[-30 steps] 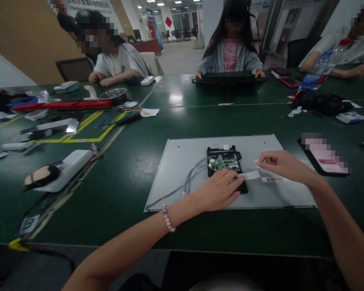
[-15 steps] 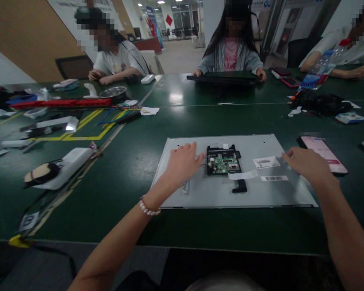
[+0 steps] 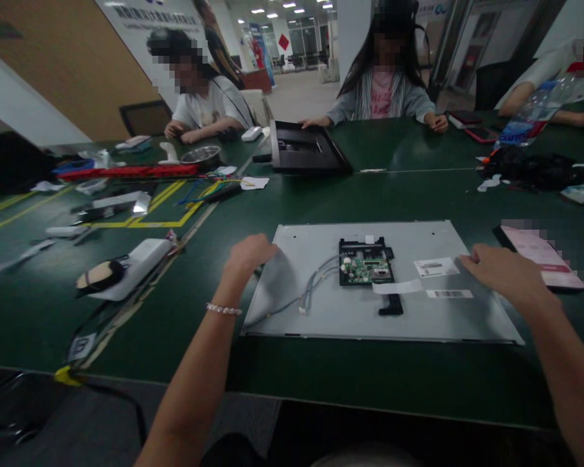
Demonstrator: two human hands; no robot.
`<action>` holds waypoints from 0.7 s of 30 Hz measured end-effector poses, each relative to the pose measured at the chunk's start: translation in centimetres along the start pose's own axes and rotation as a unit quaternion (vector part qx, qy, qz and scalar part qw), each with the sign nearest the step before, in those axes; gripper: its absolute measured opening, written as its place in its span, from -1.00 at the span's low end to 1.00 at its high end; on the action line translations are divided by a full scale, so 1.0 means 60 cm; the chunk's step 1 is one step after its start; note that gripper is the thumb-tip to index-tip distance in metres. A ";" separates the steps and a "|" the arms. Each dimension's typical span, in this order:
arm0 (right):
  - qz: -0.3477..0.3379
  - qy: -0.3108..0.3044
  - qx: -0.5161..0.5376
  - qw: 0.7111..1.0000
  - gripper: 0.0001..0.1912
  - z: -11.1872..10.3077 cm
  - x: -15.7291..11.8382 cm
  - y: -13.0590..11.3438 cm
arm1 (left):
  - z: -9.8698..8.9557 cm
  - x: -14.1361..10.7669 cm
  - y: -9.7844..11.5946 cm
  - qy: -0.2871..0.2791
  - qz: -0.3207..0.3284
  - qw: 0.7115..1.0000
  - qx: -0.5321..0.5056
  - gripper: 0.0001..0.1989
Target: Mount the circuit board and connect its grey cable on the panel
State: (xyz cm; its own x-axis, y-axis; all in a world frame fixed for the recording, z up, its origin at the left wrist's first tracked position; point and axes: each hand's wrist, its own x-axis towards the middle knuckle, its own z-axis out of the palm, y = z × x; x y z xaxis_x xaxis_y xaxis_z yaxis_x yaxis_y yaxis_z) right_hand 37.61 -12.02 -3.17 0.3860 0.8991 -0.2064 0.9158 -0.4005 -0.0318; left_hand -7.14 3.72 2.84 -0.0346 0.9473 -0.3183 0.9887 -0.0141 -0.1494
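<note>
A flat grey display panel (image 3: 321,318) lies on the green table, its back upward. On it sits a green circuit board (image 3: 367,269) in a black frame, with thin grey cables (image 3: 316,279) running to the panel's lower left. A white strip (image 3: 397,287) and paper labels (image 3: 437,267) lie on the panel's right half. My left hand (image 3: 248,259) is closed at the left edge, thumb over the rim. At the opposite edge my right hand (image 3: 506,272) is closed on the rim, fingers curled; its fingertips are partly hidden.
A phone (image 3: 540,256) lies right of my right hand. Across the table, a person's hand holds a tilted black cover (image 3: 306,149). A bottle (image 3: 533,117) and black bag (image 3: 530,165) stand far right. A white device (image 3: 141,266), wires and scraps lie left.
My left hand has moved from above the panel to its left edge, uncovering the cables. Opposite, the person has shifted the black cover leftward and tilted it up, with one hand off it.
</note>
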 end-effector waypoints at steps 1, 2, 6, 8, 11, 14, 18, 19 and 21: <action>-0.008 0.000 0.001 1.000 -0.46 0.002 0.000 -0.002 | 0.000 -0.002 0.001 0.002 0.006 1.000 -0.003 -0.52; -0.018 -0.002 0.006 1.000 -0.46 0.004 0.000 -0.005 | -0.001 -0.004 0.003 0.007 0.010 1.000 -0.006 -0.51; -0.054 0.008 0.041 0.998 -0.45 0.008 -0.006 -0.031 | 0.002 -0.004 0.002 0.027 -0.002 1.000 0.003 -0.50; -0.073 0.016 0.045 0.996 -0.45 0.010 -0.012 -0.050 | 0.005 0.002 -0.006 0.029 -0.016 0.999 0.008 -0.48; -0.125 0.020 0.041 0.991 -0.46 0.014 -0.021 -0.076 | 0.010 0.010 -0.020 0.036 -0.045 0.998 0.004 -0.46; -0.178 0.044 0.042 0.982 -0.42 0.023 -0.027 -0.089 | 0.015 0.012 -0.027 0.047 -0.073 0.996 -0.007 -0.46; -0.269 0.070 0.023 0.960 -0.32 0.047 -0.028 -0.089 | 0.029 0.011 -0.022 0.075 -0.087 0.993 -0.016 -0.39; -0.290 0.066 0.024 0.954 -0.30 0.053 -0.028 -0.090 | 0.034 0.012 -0.020 0.082 -0.089 0.992 -0.018 -0.38; -0.314 0.052 0.034 0.947 -0.25 0.064 -0.029 -0.093 | 0.045 0.017 -0.020 0.093 -0.088 0.992 -0.017 -0.35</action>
State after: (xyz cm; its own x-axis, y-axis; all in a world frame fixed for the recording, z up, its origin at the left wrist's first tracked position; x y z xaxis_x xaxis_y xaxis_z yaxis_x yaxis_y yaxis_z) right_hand 31.37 -12.03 -6.41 -0.2207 0.9749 -0.0288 0.9607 0.2121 -0.1793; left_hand -8.74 3.83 0.19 -0.1834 0.9767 -0.1117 0.9740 0.1652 -0.1547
